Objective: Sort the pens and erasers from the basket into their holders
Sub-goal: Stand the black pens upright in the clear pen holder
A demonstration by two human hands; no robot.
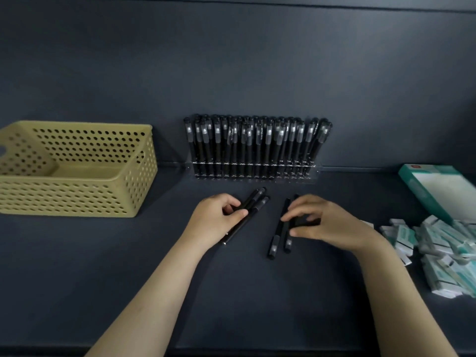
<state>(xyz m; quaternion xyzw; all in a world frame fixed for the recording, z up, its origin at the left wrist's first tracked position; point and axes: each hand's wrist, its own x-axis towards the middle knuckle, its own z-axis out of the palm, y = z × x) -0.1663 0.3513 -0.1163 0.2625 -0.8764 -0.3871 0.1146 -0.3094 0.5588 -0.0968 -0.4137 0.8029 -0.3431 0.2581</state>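
The yellow basket [77, 191] sat at the left of the bench [128, 279]. The left grip [219, 217] curled round a bundle of pens [253, 203], in front of the rack [257, 171] of upright pens. The right grip [327, 225] pinched loose pens [279, 233] lying on the bench. Erasers [443, 251] lay heaped far right.

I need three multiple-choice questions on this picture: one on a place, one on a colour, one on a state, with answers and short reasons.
1. The basket stands: A) left of the pen holder B) right of it C) behind it
2. The basket is: A) red B) yellow C) white
3. The left hand: A) lies flat B) grips black pens C) pinches an eraser
Answers: 1 A, the holder is to its right; 2 B, yellow walls; 3 B, it curls round them.
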